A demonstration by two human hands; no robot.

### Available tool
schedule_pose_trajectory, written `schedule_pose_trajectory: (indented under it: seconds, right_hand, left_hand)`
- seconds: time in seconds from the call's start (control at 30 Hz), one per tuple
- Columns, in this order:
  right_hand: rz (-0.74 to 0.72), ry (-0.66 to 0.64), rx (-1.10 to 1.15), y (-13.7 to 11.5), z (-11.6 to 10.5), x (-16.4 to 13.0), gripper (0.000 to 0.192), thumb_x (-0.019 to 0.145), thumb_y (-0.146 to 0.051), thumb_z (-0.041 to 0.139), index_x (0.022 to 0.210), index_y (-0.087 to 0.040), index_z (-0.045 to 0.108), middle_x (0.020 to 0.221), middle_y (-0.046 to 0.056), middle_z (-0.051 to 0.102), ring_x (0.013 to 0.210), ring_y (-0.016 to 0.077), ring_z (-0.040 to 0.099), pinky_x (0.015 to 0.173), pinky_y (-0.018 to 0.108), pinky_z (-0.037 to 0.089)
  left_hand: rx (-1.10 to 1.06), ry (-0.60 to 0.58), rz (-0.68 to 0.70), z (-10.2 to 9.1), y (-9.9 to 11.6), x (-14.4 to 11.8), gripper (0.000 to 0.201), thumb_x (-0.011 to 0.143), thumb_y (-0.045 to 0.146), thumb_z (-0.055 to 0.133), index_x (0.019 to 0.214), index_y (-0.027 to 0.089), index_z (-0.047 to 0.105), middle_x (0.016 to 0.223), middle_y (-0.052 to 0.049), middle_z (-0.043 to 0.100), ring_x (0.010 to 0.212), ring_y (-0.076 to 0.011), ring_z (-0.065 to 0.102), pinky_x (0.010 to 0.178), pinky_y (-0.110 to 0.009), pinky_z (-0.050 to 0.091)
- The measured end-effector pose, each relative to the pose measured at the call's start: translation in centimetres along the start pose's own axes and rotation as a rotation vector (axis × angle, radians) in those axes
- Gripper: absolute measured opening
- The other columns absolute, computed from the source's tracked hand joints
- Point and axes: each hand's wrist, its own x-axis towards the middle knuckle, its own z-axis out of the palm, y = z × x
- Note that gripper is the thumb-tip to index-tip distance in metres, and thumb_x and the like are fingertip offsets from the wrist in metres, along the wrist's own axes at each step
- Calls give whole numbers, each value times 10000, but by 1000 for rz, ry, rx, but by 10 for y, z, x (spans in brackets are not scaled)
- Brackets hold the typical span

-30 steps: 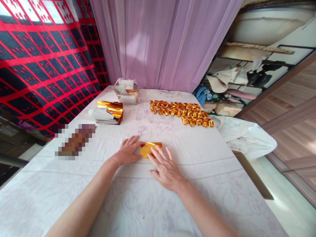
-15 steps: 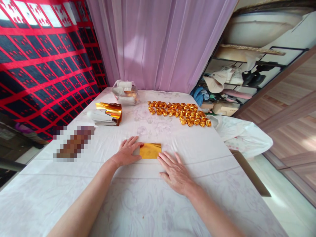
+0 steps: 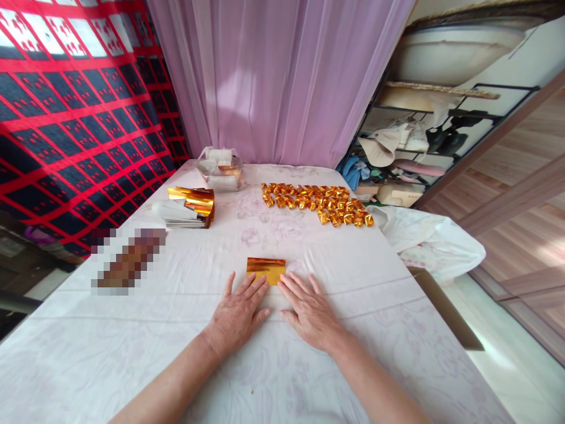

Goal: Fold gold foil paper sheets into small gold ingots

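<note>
A rectangle of gold foil paper (image 3: 266, 268) lies flat on the tablecloth in front of me. My left hand (image 3: 237, 309) rests palm down with its fingers spread, and its fingertips press on the foil's near left edge. On the near right corner lie the fingertips of my right hand (image 3: 311, 309), which is also flat with fingers apart. Neither hand grips anything. Farther back on the right stand several folded gold foil pieces (image 3: 338, 203) in rows. At the left is a stack of foil sheets (image 3: 189, 209), some with gold sides up and others showing white.
The pale floral tablecloth (image 3: 154, 359) covers the table. A clear plastic bag (image 3: 220, 169) with papers stands at the back. A blurred-out patch (image 3: 130, 262) hides something at the left. Beside the right edge are a white plastic bag (image 3: 436, 241) and a cardboard box (image 3: 441, 306).
My left hand has moved from the foil's left side to its near edge, fingers now pointing forward. My right hand stays at the near right corner. The view has shifted slightly.
</note>
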Motion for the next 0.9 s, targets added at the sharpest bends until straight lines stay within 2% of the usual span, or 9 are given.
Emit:
schedule_pose_trajectory:
  seconds: [0.17,0.27,0.4,0.53,0.6,0.7,0.8,0.9]
  right_hand:
    - [6,10,-16,1,1,0,554,984,-459,410,1491,-240,368,1554,50,357,1455,254,252,1193,543,97]
    - [4,14,-15,1,1,0,545,984,-453,412,1487,-248,377,1551,47,362,1452,253,257,1194,538,95]
    - [15,1,18,1,-1,1,533,993,-461,388,1479,-242,390,1553,41,358,1458,244,241,1192,542,78]
    - [18,-7,29,0,-3,2,532,991,-465,397,1470,-235,405,1549,48,367,1456,243,242,1192,542,76]
    - [16,3,21,0,-3,3,528,988,-460,409,1465,-235,414,1542,52,382,1452,241,253,1193,535,90]
    - [12,14,24,2,-5,4,497,990,-448,416,1447,-252,442,1522,40,418,1441,234,277,1190,521,130]
    - [8,40,30,4,-8,6,443,997,-435,414,1398,-271,506,1488,22,469,1421,237,316,1179,516,173]
    - [12,90,17,3,-10,11,384,1004,-403,411,1308,-263,598,1417,27,551,1382,241,382,1171,511,204]
  left_hand:
    - [0,-7,-26,-11,-14,-9,471,980,451,404,1414,290,487,1448,-61,519,1411,-273,371,1181,-589,-45]
    - [-14,-1,-62,-20,-19,-10,410,981,417,395,1337,311,568,1398,-34,572,1391,-275,402,1179,-600,-23]
    - [-7,35,-111,-37,-24,-1,348,987,385,385,1073,326,718,1180,7,716,1275,-280,537,1180,-605,53]
    - [61,40,-100,-47,-23,17,362,977,354,403,890,248,739,922,-35,767,1125,-282,635,1158,-578,199]
    - [60,63,-60,-47,-22,27,311,968,313,422,974,244,725,1023,-41,755,1125,-262,631,1153,-544,237]
    - [55,54,5,-40,-25,39,291,945,257,468,1149,283,674,1316,-26,639,1294,-280,509,1170,-593,134]
    - [38,11,-39,-34,-34,43,315,912,315,540,1209,306,644,1418,-30,554,1373,-322,410,1149,-657,90]
    - [-9,-33,-60,-30,-41,41,369,909,346,538,1271,312,600,1446,-24,525,1392,-318,382,1139,-674,90]
